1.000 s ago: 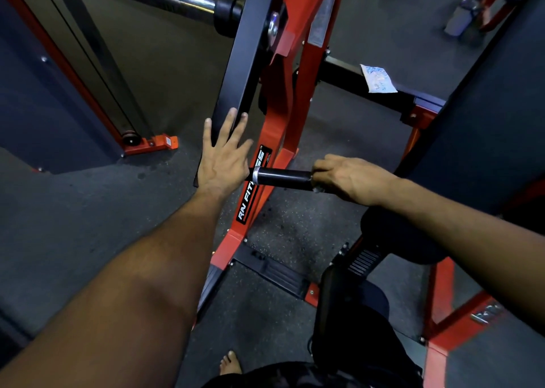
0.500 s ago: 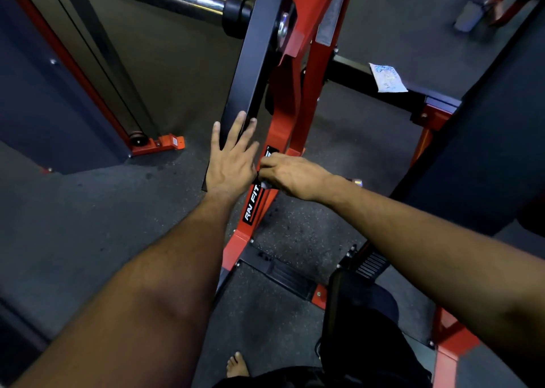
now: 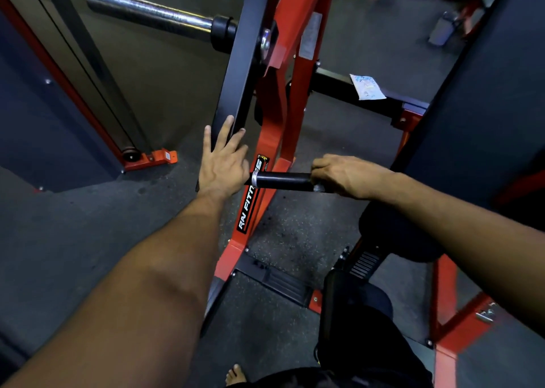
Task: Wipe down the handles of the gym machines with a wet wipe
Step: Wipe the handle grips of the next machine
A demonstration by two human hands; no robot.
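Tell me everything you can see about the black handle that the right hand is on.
The black handle is a short round bar, lying roughly level and pointing left to right across the view, in front of the red frame. It looks like matte rubber or foam grip, with a shiny metal collar at its left end. The right hand is closed over its right end, with a glint at the fingers; no wipe can be made out. The left hand lies flat on the dark upright plate beside the collar end.

Dim, soft-focus wide-angle view — bowed edges, glare on the steel bar [image 3: 147, 12].
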